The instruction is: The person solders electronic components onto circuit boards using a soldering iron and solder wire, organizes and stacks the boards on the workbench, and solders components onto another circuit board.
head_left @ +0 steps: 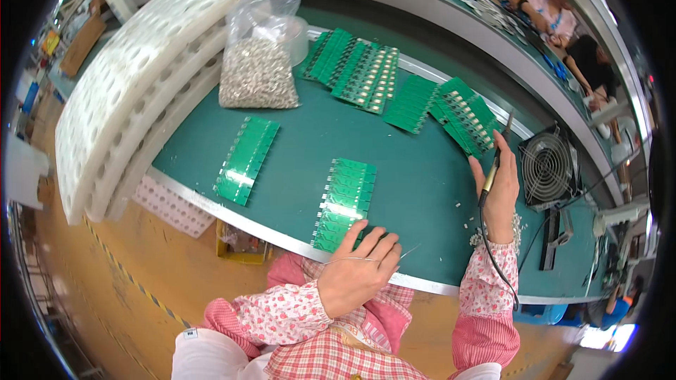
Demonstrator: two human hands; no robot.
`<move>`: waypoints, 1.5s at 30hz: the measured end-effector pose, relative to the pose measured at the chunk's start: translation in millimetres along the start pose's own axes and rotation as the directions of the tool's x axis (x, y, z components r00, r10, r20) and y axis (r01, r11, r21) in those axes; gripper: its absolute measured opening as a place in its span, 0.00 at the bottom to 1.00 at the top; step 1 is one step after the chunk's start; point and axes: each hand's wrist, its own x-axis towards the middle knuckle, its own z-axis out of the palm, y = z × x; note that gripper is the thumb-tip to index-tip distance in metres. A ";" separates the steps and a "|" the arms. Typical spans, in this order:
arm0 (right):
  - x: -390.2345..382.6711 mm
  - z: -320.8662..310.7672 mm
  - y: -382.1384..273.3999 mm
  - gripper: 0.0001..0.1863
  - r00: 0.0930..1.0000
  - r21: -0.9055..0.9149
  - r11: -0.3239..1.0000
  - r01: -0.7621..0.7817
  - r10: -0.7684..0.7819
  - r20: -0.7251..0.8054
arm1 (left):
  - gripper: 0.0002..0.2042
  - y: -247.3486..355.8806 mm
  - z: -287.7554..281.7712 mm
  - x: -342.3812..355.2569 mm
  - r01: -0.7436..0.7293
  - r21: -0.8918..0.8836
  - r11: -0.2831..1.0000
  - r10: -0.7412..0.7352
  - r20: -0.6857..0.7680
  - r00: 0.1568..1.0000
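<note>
My left hand [359, 267] rests at the table's near edge, its fingertips at the lower end of a green circuit board panel [345, 197]. A thin silvery wire [348, 260], which looks like solder, runs across its curled fingers. In my right hand [501, 200] is a soldering iron [491, 177], its tip pointing up and away. The fingers of that hand reach the near edge of a stack of green panels [461, 116] with a row of pale parts. A separate green panel [246, 158] lies to the left.
Behind stand a clear bag of small metallic parts [260, 74] and more panel stacks [352, 67]. White perforated foam trays [134, 77] lean at the left. A black fan [549, 167] sits at the right, near scattered small parts [479, 236]. Other people work across the far bench.
</note>
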 end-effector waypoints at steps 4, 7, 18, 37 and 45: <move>5.7 9.4 4.6 0.31 0.999 -0.013 1.000 0.002 -0.001 0.033 | 0.17 -4.9 -1.7 0.4 0.009 -0.033 0.999 -0.009 0.007 1.000; 8.3 15.3 7.4 0.32 0.998 -0.037 0.999 0.006 -0.004 0.058 | 0.16 -9.0 -1.1 1.8 0.045 -0.041 0.998 -0.045 -0.008 0.999; 9.2 8.5 16.0 0.33 0.998 0.062 0.998 -0.002 -0.002 0.064 | 0.19 -57.5 -20.6 1.0 0.176 0.107 0.979 -0.163 -0.117 0.980; -16.5 -51.8 -57.6 0.38 0.998 -0.084 0.996 -0.022 0.027 0.060 | 0.18 -127.5 -70.5 -50.5 0.347 0.180 0.920 -0.298 -0.254 0.920; -92.5 -52.0 -113.9 0.43 0.957 0.164 0.970 -0.178 0.132 0.260 | 0.08 -71.7 -41.2 7.1 0.092 -0.109 0.990 -0.113 -0.206 0.972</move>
